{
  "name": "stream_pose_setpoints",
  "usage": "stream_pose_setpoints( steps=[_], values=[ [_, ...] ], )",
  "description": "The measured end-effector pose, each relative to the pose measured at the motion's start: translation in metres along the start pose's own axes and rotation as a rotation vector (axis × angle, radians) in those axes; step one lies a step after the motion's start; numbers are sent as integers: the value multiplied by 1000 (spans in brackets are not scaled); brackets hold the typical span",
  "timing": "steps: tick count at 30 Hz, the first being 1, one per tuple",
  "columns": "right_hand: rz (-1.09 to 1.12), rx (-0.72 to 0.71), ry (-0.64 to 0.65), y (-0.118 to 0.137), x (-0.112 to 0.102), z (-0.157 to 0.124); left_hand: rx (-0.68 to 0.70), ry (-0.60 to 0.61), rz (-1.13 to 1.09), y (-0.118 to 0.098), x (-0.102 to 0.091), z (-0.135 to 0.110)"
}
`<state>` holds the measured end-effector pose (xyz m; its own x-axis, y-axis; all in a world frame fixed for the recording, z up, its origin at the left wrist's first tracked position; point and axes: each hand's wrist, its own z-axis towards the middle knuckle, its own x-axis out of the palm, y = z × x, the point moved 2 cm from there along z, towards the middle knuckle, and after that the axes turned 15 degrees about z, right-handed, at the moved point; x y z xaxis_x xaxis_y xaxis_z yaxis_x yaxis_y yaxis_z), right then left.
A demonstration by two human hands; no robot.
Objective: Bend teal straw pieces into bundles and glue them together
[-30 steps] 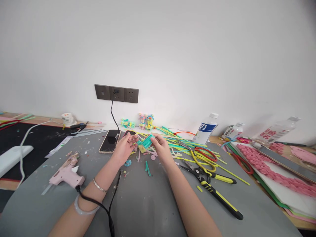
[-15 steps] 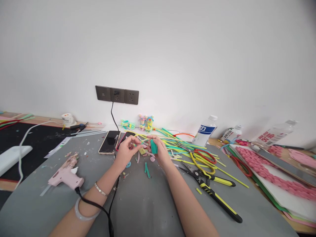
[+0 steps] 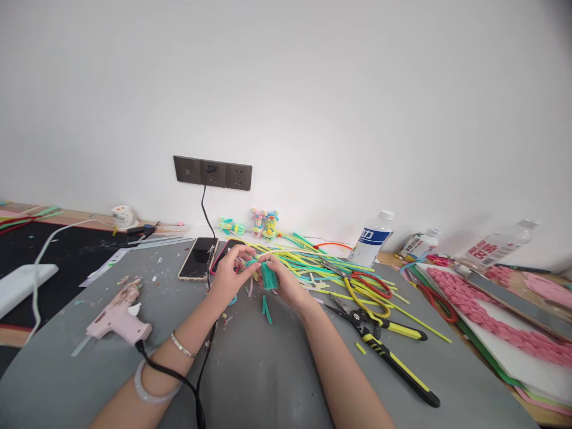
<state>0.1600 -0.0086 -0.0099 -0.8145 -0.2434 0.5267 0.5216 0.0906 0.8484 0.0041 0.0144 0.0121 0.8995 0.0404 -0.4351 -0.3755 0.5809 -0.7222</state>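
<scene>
Between the fingers of my right hand is a teal block of pipe cleaner laid in tight side-by-side rows. My left hand pinches a small teal end right beside that block; whether the two are joined I cannot make out. Just below, a folded teal pipe cleaner piece lies on the grey mat. Behind my hands spreads a loose heap of yellow and green pipe cleaners. Small finished coloured figures stand against the wall.
A pink glue gun with a black cord lies at left. Two phones, one of them light-rimmed, lie behind my left hand. Yellow-black pliers, red-and-yellow scissors and a water bottle are on the right.
My right hand has turned and shifted slightly left, bringing the teal block closer to my left fingers, and its rows now face me more. My left hand has barely moved.
</scene>
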Motion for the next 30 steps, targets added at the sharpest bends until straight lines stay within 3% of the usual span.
stream_pose_setpoints(
  steps=[3, 9, 11, 15, 21, 30],
  values=[
    [-166, 9, -37, 3, -8, -2, 9, -2, -36, 2, 0, 1],
    [-515, -119, 115, 12, -5, -6, 80, 10, 12, 8, 0, 1],
    [-571, -158, 106, 12, -3, -5, 105, 20, 52, 7, 0, 1],
    [-535, -247, -32, 16, 0, -4, 167, 5, 125, 2, -1, 0],
    [-364, -230, 35, 20, 10, -7, 156, -22, 148, -1, -1, -1],
    [-268, -286, -63, 12, 9, -3, 90, 2, 103, 1, 0, 0]
  ],
)
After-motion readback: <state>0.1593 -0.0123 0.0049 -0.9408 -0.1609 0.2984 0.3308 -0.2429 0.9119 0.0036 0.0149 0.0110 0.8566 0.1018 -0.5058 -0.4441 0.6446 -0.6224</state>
